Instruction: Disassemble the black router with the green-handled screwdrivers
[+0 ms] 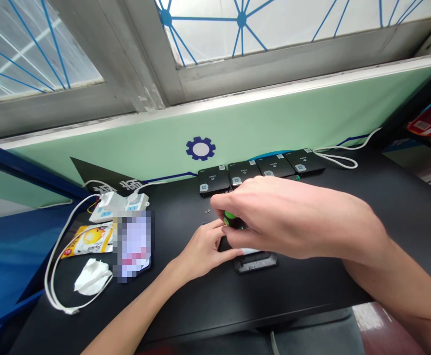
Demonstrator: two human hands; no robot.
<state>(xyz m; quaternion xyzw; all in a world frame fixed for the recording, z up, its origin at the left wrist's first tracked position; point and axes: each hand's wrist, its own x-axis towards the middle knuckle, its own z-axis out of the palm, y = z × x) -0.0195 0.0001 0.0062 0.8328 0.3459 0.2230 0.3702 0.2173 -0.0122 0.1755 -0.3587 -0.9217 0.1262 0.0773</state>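
My right hand (285, 217) reaches across the middle and grips a green-and-black handle, seemingly a screwdriver (231, 220), from above; its tip is hidden. Below it, my left hand (200, 251) rests on the table, fingers and thumb around the edge of a dark device (223, 243). Most of that device is covered by my hands. Just in front lies a black plastic cover (256, 263) with a grey inside. Tiny screws (207, 211) are scattered on the table beyond my left fingers.
Several flat black boxes (213, 178) line the wall. At left are a white power strip (139, 201) with plugs, a yellow snack packet (92, 238), a phone with a blurred screen (136, 246), a crumpled tissue (92, 277) and a white cable (49, 281) on the black table (311, 291).
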